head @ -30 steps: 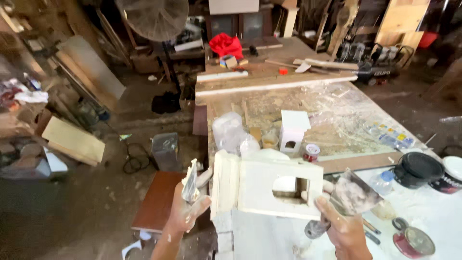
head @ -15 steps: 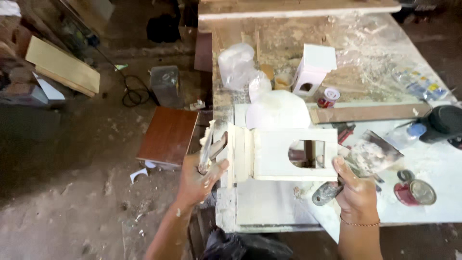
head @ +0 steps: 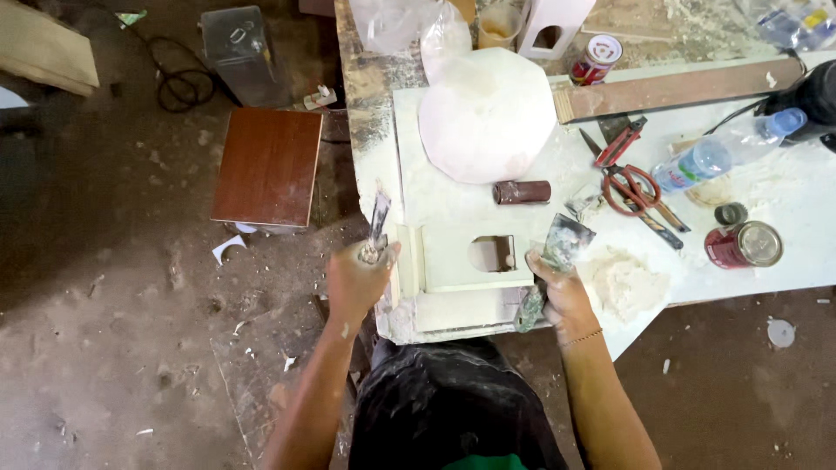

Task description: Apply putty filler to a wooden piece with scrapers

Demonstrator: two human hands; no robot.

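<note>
Left hand [head: 359, 280] is gripping a putty knife [head: 378, 224] beside the white wooden box [head: 460, 277] at the table [head: 370, 130] edge, right hand [head: 562, 292] clutching a filler-smeared scraper [head: 564, 245]; overhanging, the box is risking a tip floorward.

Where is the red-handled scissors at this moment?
In the head view, the red-handled scissors lie on the white table, right of the white box, between the brown tube and the plastic bottle.

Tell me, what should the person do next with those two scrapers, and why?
Probably bring the right hand and its putty knife onto the white box: the blade looks loaded with filler, and the left hand steadies the box's edge, holding a narrower scraper.
</note>
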